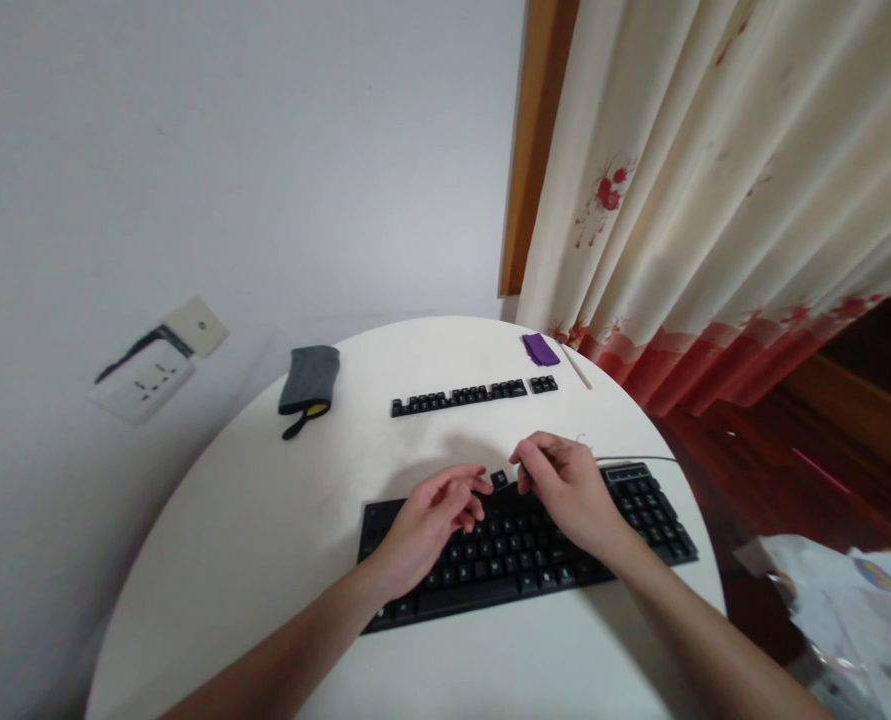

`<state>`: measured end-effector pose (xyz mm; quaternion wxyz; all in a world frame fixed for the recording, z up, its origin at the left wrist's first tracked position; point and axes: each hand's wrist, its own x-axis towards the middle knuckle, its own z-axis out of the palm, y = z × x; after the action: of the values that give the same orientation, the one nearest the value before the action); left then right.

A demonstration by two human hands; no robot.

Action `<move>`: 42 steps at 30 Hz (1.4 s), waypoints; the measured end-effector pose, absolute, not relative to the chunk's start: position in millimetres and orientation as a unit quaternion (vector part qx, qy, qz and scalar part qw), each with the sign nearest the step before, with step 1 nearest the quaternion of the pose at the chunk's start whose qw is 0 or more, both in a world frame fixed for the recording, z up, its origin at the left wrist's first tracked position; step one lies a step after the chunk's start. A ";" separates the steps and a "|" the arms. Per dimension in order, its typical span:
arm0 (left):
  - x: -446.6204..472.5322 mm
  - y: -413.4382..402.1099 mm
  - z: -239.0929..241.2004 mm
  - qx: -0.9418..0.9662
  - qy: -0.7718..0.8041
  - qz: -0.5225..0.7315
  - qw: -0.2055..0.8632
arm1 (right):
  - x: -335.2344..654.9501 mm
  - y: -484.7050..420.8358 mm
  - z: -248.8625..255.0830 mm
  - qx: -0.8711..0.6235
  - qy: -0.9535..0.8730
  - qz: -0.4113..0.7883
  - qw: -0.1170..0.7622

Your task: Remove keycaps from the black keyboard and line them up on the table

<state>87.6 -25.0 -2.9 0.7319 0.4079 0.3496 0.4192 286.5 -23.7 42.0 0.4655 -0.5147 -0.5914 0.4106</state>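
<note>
A black computer keyboard (482, 602) lies on the white round table under both my hands. My left hand (439, 515) hovers over its upper left part, fingers loosely bent and apart. A single black keycap (499, 480) shows just beyond the left fingertips, by the keyboard's back edge; whether a finger touches it I cannot tell. My right hand (569, 485) is over the keyboard's upper right part, thumb and fingers pinched together. Something small and dark seems to be between them, mostly hidden. Farther back, loose keycaps (456, 397) stand in a row on the table.
A grey cloth pouch (310, 378) lies at the table's left back edge. A folded purple cloth (541, 349) and a thin pale stick (576, 368) lie at the back right. A cable (640, 458) runs behind the keyboard. Wall and curtain (640, 200) stand behind the table.
</note>
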 end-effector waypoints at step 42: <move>87.4 -23.9 -8.6 0.438 0.350 0.389 0.731 | 272.2 -52.4 14.1 -0.446 -0.669 0.281 0.523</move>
<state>87.4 -23.9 -8.6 0.7308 0.4377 0.3504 0.3893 272.2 -52.4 14.1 0.5234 -0.4464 -0.6691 0.2811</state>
